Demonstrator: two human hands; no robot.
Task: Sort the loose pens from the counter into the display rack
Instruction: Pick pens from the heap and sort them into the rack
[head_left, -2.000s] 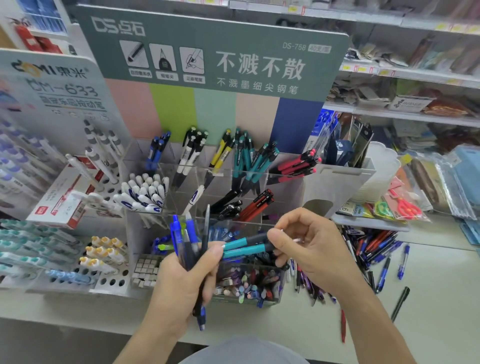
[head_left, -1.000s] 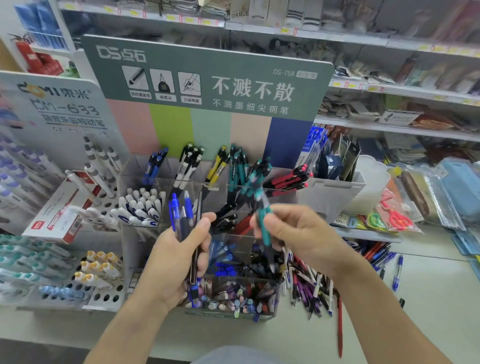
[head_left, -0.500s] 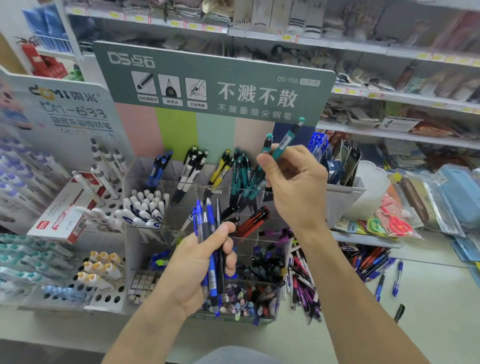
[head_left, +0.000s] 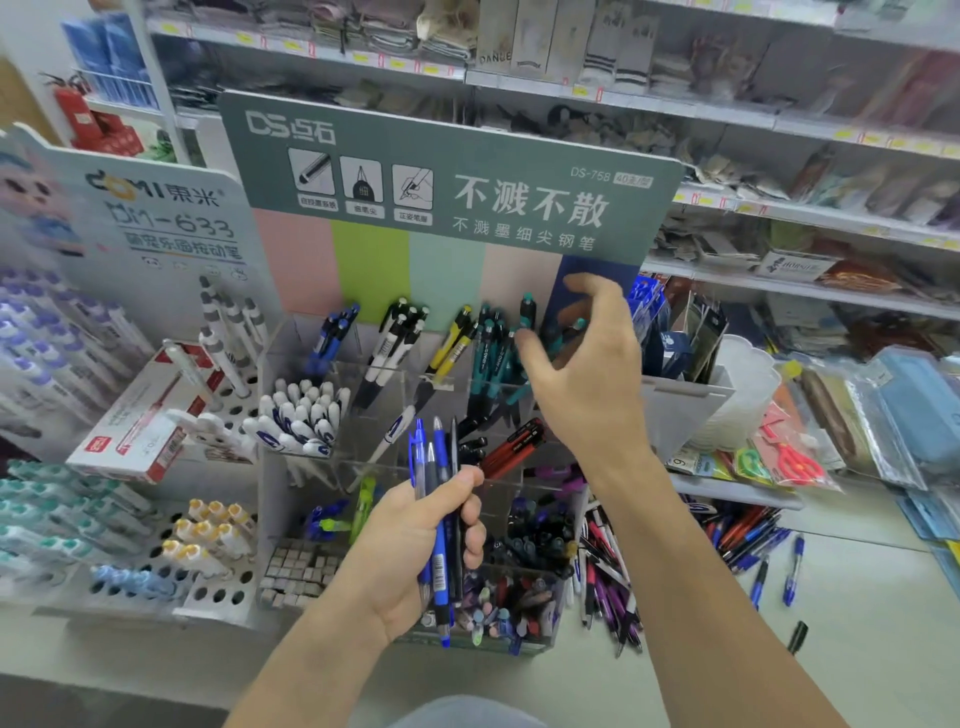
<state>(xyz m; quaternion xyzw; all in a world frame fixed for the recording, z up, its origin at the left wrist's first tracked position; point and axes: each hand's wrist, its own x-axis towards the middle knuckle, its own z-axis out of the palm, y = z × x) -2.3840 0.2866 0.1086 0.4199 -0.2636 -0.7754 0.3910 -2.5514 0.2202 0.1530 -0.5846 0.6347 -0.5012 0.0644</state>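
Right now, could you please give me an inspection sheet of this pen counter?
Surface: pale counter, partly covered.
Job's things: loose pens heaped right of the display rack; teal pens in a top compartment.
Clutter: eraser tray; scissors packs.
Hands: left hand grips a bundle of blue and black pens; right hand open at the teal pens.
Cables: nothing seen.
Surroundings: stocked shop shelves.

The right hand (head_left: 582, 374) is motion-blurred and sits in front of the teal pens (head_left: 493, 353) in the display rack (head_left: 395, 374), so contact can't be made out. The bundle of pens (head_left: 439, 519) is half buried in the left hand (head_left: 415, 540) (count unclear). Shelf goods (head_left: 727, 130) up top are just blur, labels unreadable.
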